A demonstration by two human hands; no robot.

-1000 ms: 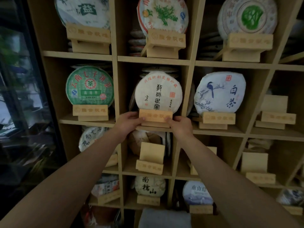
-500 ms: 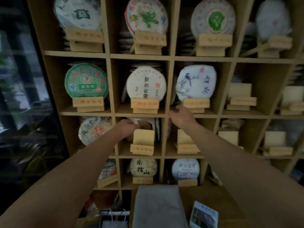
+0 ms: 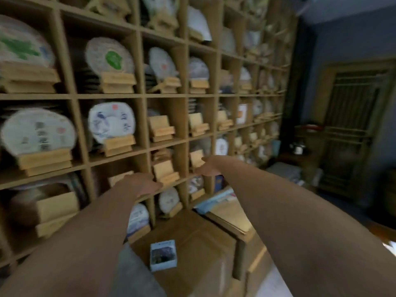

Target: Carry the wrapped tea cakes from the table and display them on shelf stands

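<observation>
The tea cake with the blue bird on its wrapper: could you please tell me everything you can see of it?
The tea cake with the blue bird is a round disc in white paper, printed with a blue bird on the left, dark characters on the right and a small red mark on top. It stands nearly upright, leaning back on a pale wooden stand in a shelf compartment. Only the stand touches it; neither hand is near it. Blur hides finer print.

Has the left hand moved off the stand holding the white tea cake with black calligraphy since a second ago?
Yes. The left hand has dropped one shelf row and shifted right, away from the calligraphy cake's stand, holding nothing.
</observation>
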